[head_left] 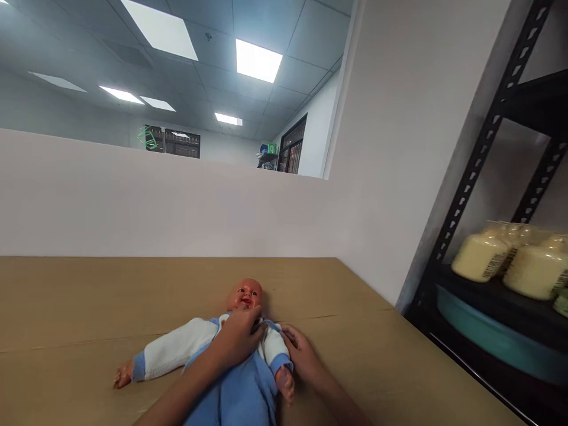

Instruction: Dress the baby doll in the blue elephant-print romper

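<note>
A baby doll (pixel 245 294) lies on its back on the brown tabletop, its head pointing away from me. It wears a blue and white outfit (pixel 248 384) with white sleeves and blue cuffs. Across the doll's chest reaches my left hand (pixel 242 334), its fingers closed on the cloth at the collar, just below the chin. My right hand (pixel 302 350) is at the sleeve on the right of the view, thumb and fingers closed on the cloth near the shoulder. The fingertips of both hands are partly hidden. One doll arm stretches out to the left; the other bends down beside the body.
The brown tabletop (pixel 89 302) meets a low white wall (pixel 155 207) at the back. On the right stands a black metal shelf (pixel 465 177) with several cream bottles (pixel 481 255) and a teal basin (pixel 497 343). Beyond a wall opening are ceiling lights.
</note>
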The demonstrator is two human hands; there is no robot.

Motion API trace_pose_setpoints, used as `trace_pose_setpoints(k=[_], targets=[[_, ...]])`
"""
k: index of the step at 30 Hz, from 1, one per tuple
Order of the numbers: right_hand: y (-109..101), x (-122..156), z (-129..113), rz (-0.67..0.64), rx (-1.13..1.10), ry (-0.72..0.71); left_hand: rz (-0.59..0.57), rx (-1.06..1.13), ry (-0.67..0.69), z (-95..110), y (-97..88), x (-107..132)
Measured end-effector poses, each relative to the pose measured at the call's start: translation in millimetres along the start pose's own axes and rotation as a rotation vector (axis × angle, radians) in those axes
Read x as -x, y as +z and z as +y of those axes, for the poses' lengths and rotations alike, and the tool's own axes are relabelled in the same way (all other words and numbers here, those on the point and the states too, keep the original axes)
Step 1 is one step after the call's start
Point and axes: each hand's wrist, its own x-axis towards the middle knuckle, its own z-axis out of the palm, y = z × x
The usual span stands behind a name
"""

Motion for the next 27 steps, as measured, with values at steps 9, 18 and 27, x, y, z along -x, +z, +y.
trace_pose_setpoints(k=[9, 18, 27], targets=[[5.4, -15.3, -28.4, -0.075, 0.032, -0.006, 0.105, 0.143, 0.064, 5.0, -4.9, 0.4], [4.8, 0.0, -24.4, -0.085, -0.077, 0.120, 0.123, 0.181, 0.016, -3.4, -6.3, -2.8], [15.8, -14.2, -9.2, 0.045, -0.056, 0.143, 0.120, 0.163, 0.073, 2.4, 1.1, 0.3]])
